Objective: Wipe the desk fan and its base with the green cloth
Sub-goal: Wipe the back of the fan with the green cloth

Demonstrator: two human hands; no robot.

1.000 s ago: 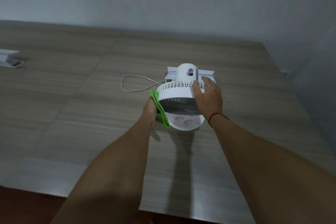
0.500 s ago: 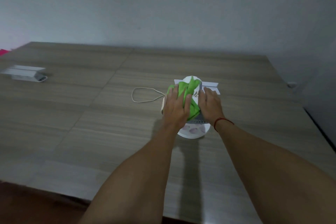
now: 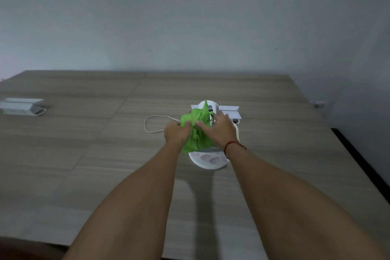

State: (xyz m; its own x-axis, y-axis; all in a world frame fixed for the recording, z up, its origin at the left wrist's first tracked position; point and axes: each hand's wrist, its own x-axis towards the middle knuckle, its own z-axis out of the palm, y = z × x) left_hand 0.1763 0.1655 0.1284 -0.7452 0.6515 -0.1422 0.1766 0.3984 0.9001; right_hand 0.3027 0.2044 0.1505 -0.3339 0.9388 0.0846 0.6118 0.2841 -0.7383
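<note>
A small white desk fan [image 3: 211,107] stands on the wooden desk [image 3: 105,154], its round white base [image 3: 207,161] nearest me. The green cloth [image 3: 195,131] is bunched over the top and front of the fan head and hides most of the grille. My left hand [image 3: 176,133] grips the cloth's left side. My right hand [image 3: 217,131] lies over the fan head from the right, with its fingers pinching the cloth; a red string is around that wrist.
A thin white cord [image 3: 152,124] loops on the desk left of the fan. A white box [image 3: 231,112] lies right behind the fan. Another white box [image 3: 21,106] sits at the far left. The desk's right edge [image 3: 358,164] drops off to dark floor.
The cloth went from the fan's left side up onto its head. My right hand, which was on the fan, now also takes hold of the cloth. The camera tilted up.
</note>
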